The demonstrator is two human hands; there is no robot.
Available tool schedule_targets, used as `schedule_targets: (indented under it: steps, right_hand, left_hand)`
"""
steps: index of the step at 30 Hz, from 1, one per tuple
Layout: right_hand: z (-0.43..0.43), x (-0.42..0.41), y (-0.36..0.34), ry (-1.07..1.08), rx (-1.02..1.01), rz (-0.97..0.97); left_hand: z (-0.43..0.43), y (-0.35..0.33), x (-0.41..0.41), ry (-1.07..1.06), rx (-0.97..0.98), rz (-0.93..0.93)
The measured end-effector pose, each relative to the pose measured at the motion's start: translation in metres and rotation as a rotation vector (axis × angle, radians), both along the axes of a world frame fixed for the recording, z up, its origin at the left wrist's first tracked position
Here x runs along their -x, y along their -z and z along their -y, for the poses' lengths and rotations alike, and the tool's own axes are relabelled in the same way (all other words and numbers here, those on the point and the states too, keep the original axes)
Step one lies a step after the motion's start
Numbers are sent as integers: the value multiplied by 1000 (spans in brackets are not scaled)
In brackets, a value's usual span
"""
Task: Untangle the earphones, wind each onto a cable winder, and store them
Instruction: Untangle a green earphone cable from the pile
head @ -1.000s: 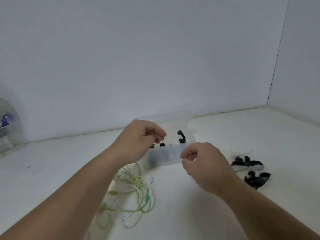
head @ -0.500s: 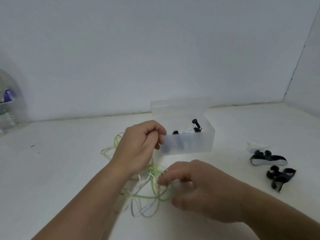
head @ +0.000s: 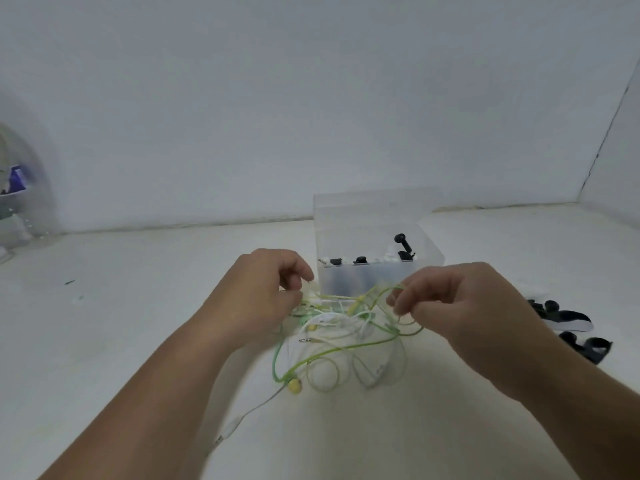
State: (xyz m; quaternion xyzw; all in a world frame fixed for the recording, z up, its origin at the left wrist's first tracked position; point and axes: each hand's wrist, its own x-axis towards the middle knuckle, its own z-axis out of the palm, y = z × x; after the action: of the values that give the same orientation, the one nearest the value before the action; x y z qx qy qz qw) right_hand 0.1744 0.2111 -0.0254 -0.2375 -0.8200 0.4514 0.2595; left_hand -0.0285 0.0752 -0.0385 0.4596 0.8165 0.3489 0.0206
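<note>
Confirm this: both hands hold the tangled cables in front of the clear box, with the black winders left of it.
No: the head view shows the black winders right of the clear box. The left hand and right hand do hold the tangled cables in front of it.

White worktop, matte, meets plain white wall behind. Wall corner seam far right. Clear rounded container at far left edge, blurred, something blue-purple inside. Small dark speck on worktop, left.
</note>
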Motion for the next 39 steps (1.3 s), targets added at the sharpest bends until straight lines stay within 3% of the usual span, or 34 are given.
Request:
schedule_targets:
  steps: [3, 6, 10, 13, 18, 21, 26, 29, 39]
  right_hand:
    - [11, -3, -6, -302, 12, 42]
    - [13, -3, -4, -374, -65, 166]
    - [12, 0, -5, -271, -65, 228]
    - [7, 2, 2, -75, -41, 196]
    - [2, 2, 2, 101, -51, 64]
    - [-1, -1, 1, 109, -117, 82]
    - [-5, -1, 8, 88, -165, 366]
    - [-6, -2, 10, 73, -180, 466]
    - [6, 4, 5, -7, 14, 279]
  left_hand:
    - [-1, -3, -1, -17, -121, 32]
    - [-1, 0, -5, -3, -20, -49]
    - [-4, -2, -16, 40, -76, -15]
    - [-4, -8, -24, 120, -125, 25]
    - [3, -15, -23, 271, -35, 73]
    - [5, -16, -20, 279, 21, 71]
    - [3, -5, -17, 269, 177, -79]
    - [-2, -2, -17, 198, 165, -115]
    - [-6, -5, -15, -85, -120, 6]
